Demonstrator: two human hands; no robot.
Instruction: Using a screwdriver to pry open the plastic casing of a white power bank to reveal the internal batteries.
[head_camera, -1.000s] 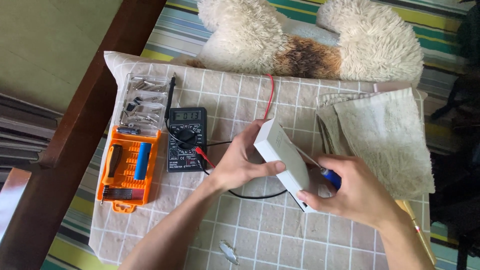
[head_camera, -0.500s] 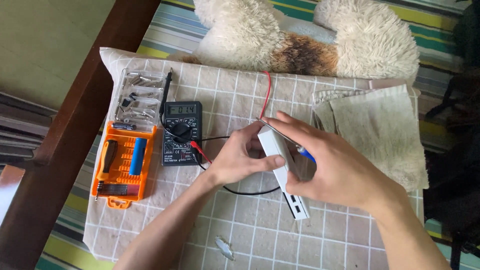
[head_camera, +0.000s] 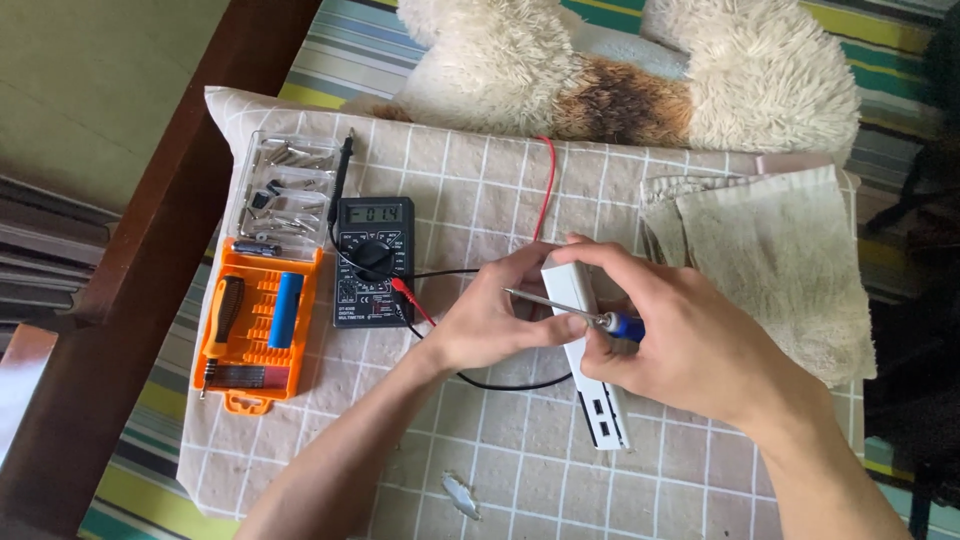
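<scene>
So the left hand (head_camera: 490, 325) clamps the white box (head_camera: 585, 350) on edge over the checked cloth (head_camera: 520, 460), keeping it steady, while the right hand (head_camera: 690, 345) pinches a screwdriver (head_camera: 570, 312) against its side, multimeter (head_camera: 372, 262) close by

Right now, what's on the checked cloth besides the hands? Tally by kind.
Multimeter: 1
Orange tool case: 1
Clear lid with bits: 1
White box, steadied by the left hand: 1
Screwdriver, in the right hand: 1
Folded rag: 1
Total: 6
</scene>
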